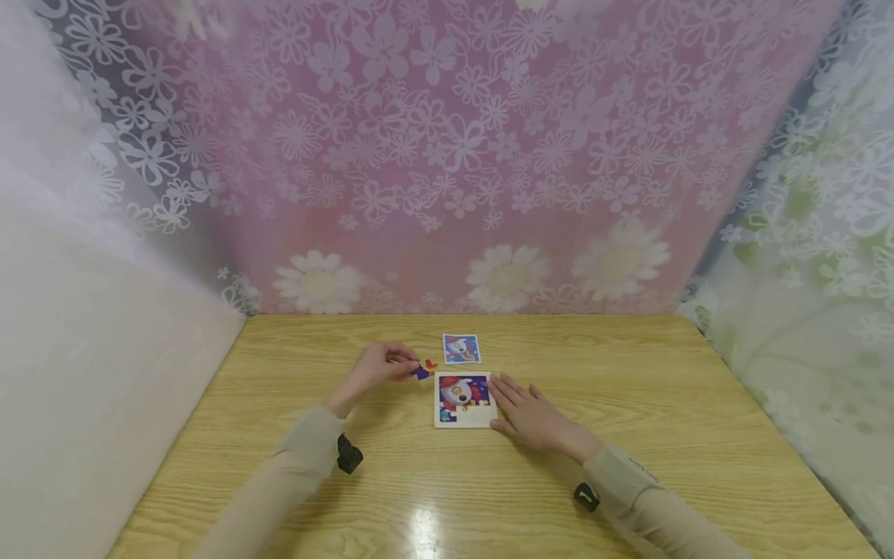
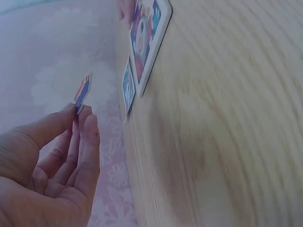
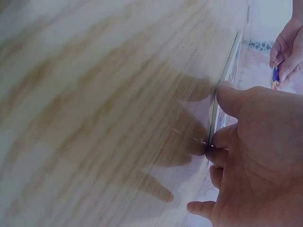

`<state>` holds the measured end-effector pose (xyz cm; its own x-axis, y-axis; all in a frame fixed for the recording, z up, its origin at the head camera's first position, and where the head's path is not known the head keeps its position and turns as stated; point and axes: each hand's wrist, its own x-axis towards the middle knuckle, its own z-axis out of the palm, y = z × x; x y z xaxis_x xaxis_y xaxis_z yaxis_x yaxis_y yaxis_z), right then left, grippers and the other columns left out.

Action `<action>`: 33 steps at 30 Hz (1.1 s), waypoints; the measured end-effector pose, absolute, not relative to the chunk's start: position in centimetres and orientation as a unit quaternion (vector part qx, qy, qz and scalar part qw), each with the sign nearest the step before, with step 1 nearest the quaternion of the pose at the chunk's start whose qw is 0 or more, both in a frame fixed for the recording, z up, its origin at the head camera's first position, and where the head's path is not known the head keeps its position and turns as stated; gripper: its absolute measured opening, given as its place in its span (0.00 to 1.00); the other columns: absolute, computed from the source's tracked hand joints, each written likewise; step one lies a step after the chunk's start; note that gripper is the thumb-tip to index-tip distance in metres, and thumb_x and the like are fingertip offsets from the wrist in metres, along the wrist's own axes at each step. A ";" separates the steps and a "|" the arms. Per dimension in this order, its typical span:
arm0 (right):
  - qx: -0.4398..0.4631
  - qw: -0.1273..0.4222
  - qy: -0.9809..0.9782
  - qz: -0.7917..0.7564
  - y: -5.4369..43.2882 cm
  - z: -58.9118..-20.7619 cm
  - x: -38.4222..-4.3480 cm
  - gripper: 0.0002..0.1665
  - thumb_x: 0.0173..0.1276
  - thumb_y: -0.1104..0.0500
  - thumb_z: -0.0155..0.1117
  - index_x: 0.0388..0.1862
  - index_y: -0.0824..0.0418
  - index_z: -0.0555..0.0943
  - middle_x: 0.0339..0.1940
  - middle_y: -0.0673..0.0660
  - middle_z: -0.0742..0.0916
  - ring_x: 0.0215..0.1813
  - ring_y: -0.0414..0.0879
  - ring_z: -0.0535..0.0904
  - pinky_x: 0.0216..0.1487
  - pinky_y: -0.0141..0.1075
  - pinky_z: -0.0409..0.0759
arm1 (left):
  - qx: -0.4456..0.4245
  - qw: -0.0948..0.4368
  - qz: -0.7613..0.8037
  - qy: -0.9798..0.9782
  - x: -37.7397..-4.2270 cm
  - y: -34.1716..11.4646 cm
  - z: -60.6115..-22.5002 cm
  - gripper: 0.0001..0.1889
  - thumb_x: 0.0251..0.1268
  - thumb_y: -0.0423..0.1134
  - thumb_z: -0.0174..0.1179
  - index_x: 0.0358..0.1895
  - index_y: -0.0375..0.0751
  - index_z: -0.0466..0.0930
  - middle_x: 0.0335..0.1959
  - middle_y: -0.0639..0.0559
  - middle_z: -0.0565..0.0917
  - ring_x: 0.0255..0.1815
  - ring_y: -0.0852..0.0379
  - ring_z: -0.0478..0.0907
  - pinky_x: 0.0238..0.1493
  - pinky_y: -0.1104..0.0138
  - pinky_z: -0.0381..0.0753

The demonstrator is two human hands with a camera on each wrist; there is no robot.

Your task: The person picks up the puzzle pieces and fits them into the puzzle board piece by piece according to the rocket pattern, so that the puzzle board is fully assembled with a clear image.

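My left hand [image 1: 380, 363] pinches a jigsaw puzzle piece [image 1: 424, 368], purple with red and yellow, between thumb and fingertips. In the left wrist view, this piece [image 2: 83, 92] stands up from the fingertips, above the table. Right of it lies a white-framed puzzle board [image 1: 465, 423] with a cartoon picture partly filled in; its lower right part shows pale bare backing. With fingers extended, my right hand [image 1: 534, 415] rests on the board's right edge. In the right wrist view, the thumb and fingers of this hand [image 3: 265, 142] touch the board's thin edge [image 3: 215, 111].
Behind the board, a small picture card [image 1: 462, 348] with a similar cartoon lies on the wooden table [image 1: 559, 505]. A pink flowered backdrop [image 1: 454, 155] rises at the table's far edge. Pale walls or curtains [image 1: 824, 233] stand along both sides.
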<state>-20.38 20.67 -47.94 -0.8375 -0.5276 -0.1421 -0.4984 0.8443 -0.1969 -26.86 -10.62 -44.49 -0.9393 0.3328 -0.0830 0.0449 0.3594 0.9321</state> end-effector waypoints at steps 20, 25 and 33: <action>-0.281 0.077 0.953 -0.081 21.0 -49.0 -20.8 0.41 0.81 0.44 0.50 0.81 0.66 0.55 0.82 0.63 0.59 0.83 0.61 0.50 0.74 0.69 0.55 | 0.214 0.152 0.468 0.844 -25.2 -4.3 -47.0 0.04 0.69 0.34 0.66 0.39 0.37 0.88 0.31 0.51 0.87 0.30 0.57 0.83 0.32 0.68 0.84; -0.285 0.069 0.952 -0.090 21.0 -48.8 -20.7 0.41 0.81 0.44 0.51 0.81 0.67 0.56 0.82 0.64 0.60 0.82 0.61 0.51 0.73 0.70 0.55 | 0.220 0.161 0.451 0.850 -25.0 -3.9 -47.6 0.02 0.67 0.33 0.67 0.39 0.39 0.89 0.31 0.54 0.87 0.28 0.61 0.81 0.31 0.70 0.83; -0.294 0.069 0.948 -0.102 20.8 -48.2 -20.3 0.40 0.82 0.45 0.49 0.80 0.70 0.57 0.81 0.67 0.61 0.81 0.64 0.52 0.72 0.72 0.54 | 0.241 0.137 0.413 0.867 -24.8 -3.7 -47.8 0.02 0.65 0.32 0.69 0.37 0.38 0.89 0.31 0.54 0.88 0.30 0.66 0.78 0.35 0.72 0.80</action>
<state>-20.31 20.83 -48.20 -0.8181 -0.5708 -0.0703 -0.5428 0.8067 -0.2336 -24.82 -3.69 -47.84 -0.8465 0.5310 -0.0380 0.3049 0.5421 0.7830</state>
